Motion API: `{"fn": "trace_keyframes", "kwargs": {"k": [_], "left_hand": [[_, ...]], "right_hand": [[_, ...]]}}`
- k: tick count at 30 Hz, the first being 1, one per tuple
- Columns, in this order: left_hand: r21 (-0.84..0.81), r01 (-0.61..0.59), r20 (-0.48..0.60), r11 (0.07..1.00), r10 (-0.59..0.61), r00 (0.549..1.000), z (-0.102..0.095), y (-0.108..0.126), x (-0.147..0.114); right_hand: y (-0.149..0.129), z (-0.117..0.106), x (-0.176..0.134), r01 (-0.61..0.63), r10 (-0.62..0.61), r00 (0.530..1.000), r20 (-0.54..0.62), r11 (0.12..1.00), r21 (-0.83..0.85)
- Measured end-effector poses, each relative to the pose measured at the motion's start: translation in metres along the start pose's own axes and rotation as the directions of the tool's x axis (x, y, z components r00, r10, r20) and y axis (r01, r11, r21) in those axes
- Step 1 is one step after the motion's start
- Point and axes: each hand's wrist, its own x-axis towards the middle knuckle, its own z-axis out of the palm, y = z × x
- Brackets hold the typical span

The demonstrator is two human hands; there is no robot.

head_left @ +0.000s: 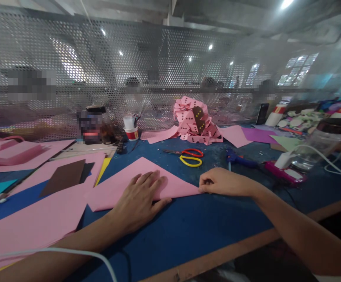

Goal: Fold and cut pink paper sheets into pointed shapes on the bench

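While flat on pink paper (117,186), left fingers (152,178) loosely apart, right fingers (206,188) pinched on its corner.

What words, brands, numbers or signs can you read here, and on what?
None readable.
Upright paper cup: yellow mark on red, too small to read.
Tilted paper cup: mark on red, too blurred to read.
Dotted paper pile: dots, no letters visible.
Pink sheet under left hand: no text visible.
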Motion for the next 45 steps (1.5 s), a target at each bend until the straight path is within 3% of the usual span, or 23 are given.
{"fn": "trace_keyframes", "kwargs": {"k": [45], "left_hand": [[0.021, -0.001, 0.011, 1.000, 0.001, 1.000, 0.0012, -0.0004, 0.0006]], "right_hand": [[-0.0047, 0.0004, -0.0007, -0.034, 0.033, 0.999, -0.033, 0.998, -0.046]]}}
